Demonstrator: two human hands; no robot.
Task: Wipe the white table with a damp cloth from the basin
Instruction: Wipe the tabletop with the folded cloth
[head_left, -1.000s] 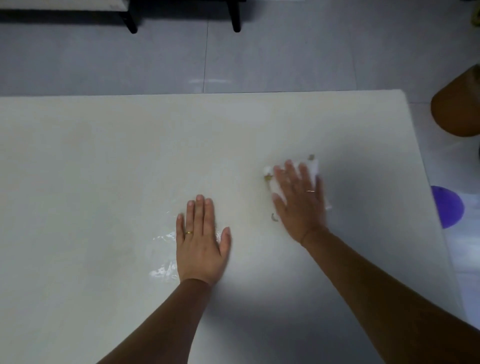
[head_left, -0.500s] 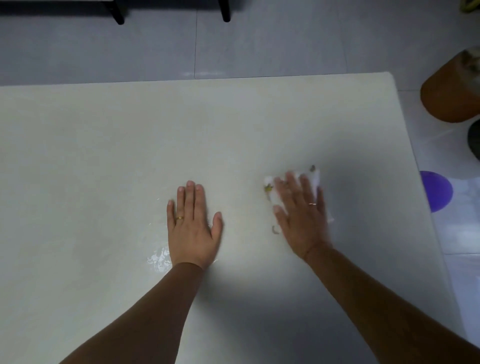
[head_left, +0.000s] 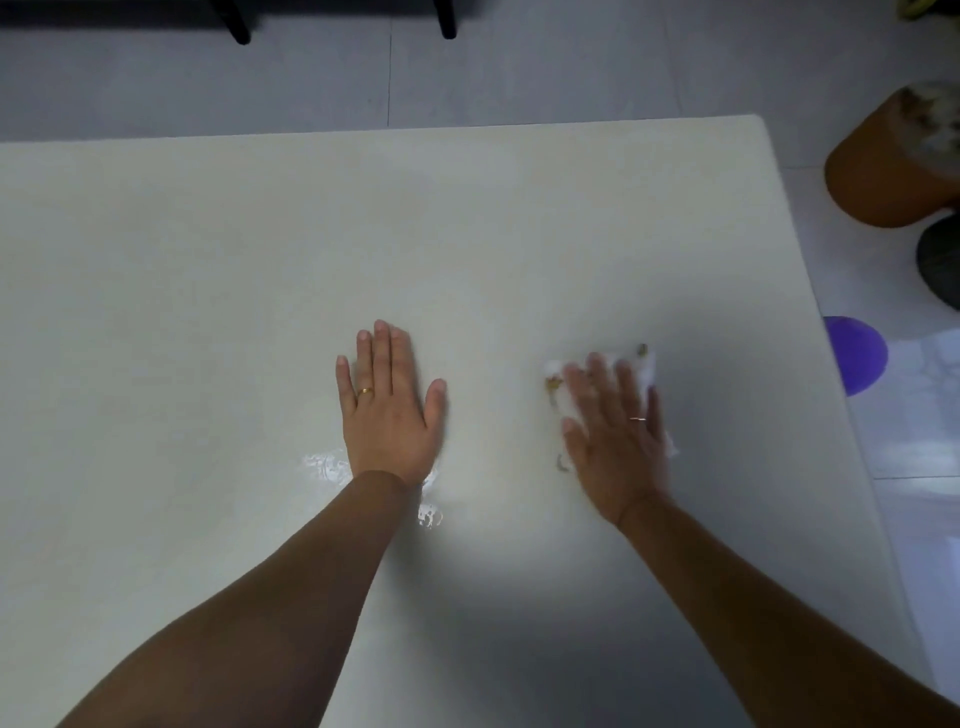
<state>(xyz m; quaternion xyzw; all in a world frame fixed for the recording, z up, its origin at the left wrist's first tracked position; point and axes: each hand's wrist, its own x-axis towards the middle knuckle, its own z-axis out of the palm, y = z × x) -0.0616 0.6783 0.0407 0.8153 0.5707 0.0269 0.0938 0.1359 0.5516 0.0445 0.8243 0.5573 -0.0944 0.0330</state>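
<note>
The white table (head_left: 208, 270) fills most of the head view. My right hand (head_left: 615, 436) lies flat, palm down, on a white cloth (head_left: 644, 366) with small yellow-brown marks, pressing it to the table right of centre. The cloth shows only around my fingers and at the hand's right side. My left hand (head_left: 387, 410) rests flat on the bare table to the left, fingers together, holding nothing. A wet patch (head_left: 322, 465) glistens beside and under my left wrist.
The table's right edge (head_left: 810, 322) runs close to my right hand. On the floor beyond it sit a purple basin (head_left: 854, 353), an orange-brown container (head_left: 888, 171) and a dark round object (head_left: 940, 265). Black furniture legs (head_left: 239, 26) stand beyond the far edge.
My right hand with the cloth has slid slightly toward me over the table. My left hand stays flat near the wet patch. The view has shifted a little.
</note>
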